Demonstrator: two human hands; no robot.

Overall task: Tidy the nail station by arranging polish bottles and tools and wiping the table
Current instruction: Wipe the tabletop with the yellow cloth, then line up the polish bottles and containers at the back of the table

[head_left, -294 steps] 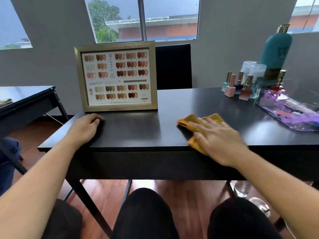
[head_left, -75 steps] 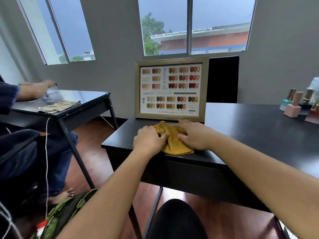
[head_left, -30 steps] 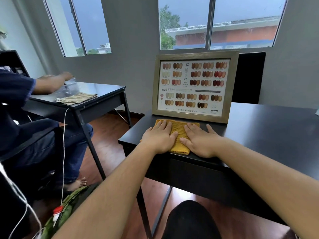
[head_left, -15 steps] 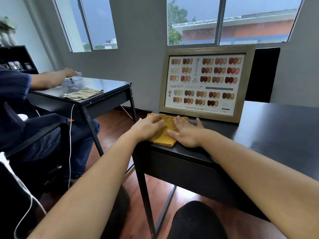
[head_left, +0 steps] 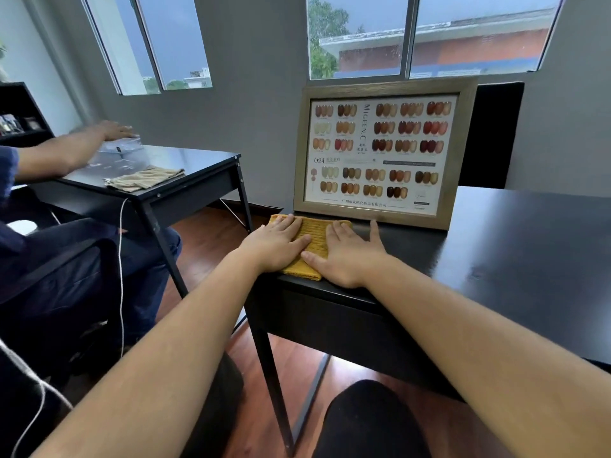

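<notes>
A folded yellow cloth (head_left: 313, 239) lies flat at the left end of the black table (head_left: 515, 246), just in front of a framed nail colour chart (head_left: 380, 153). My left hand (head_left: 277, 244) presses flat on the cloth's left side, fingers spread. My right hand (head_left: 350, 256) lies flat on its right side, partly on the table top. Neither hand grips the cloth. The polish bottles and tools are out of view.
The table's left edge and front corner sit right beside my left hand. A second black table (head_left: 172, 173) stands to the left, where another person's arm (head_left: 76, 147) moves over a clear tray, with a beige cloth (head_left: 145, 178) beside it. A black chair back (head_left: 489, 137) is behind the chart.
Ten seconds ago my right hand alone wiped mid-table with the cloth; since then the cloth moved to the left end and was folded. Over the last second both hands stay flat on it.
</notes>
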